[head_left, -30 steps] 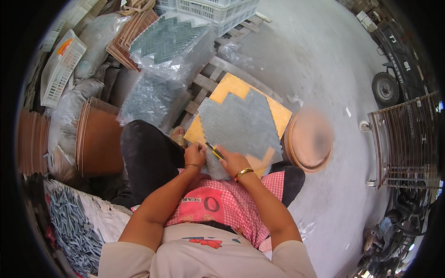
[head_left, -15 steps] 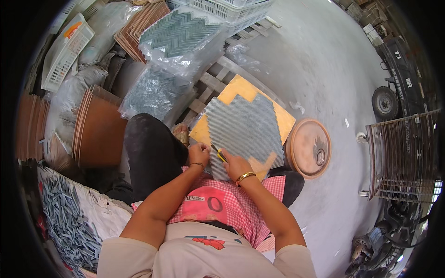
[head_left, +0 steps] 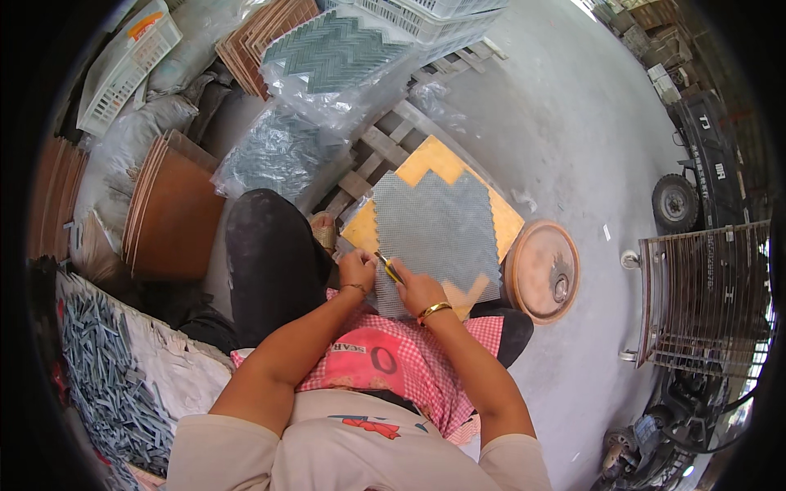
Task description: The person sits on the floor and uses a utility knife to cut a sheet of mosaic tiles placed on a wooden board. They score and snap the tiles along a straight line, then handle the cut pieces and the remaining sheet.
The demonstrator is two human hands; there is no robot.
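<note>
A grey mosaic tile sheet (head_left: 438, 225), its mesh backing upward and its edges zigzagged, lies on a yellow board (head_left: 509, 222) in front of my lap. Held in my right hand (head_left: 420, 292) is a yellow-and-black utility knife (head_left: 393, 272), its tip close to the sheet's lower left edge. My left hand (head_left: 356, 270) is closed right beside that tip, its fingers pinched at the mesh edge. What exactly lies between those fingertips is partly hidden.
A round brown lidded drum (head_left: 542, 274) stands right of the board. Loose tile strips (head_left: 115, 376) fill a container at lower left. Brown boards (head_left: 176, 209) stand at left; plastic-wrapped herringbone tile sheets (head_left: 336, 53) lie on a pallet beyond. A cart (head_left: 704, 299) is at right.
The view has shifted slightly. Both hands stay together at the sheet's left edge, with the knife still in the right hand.
</note>
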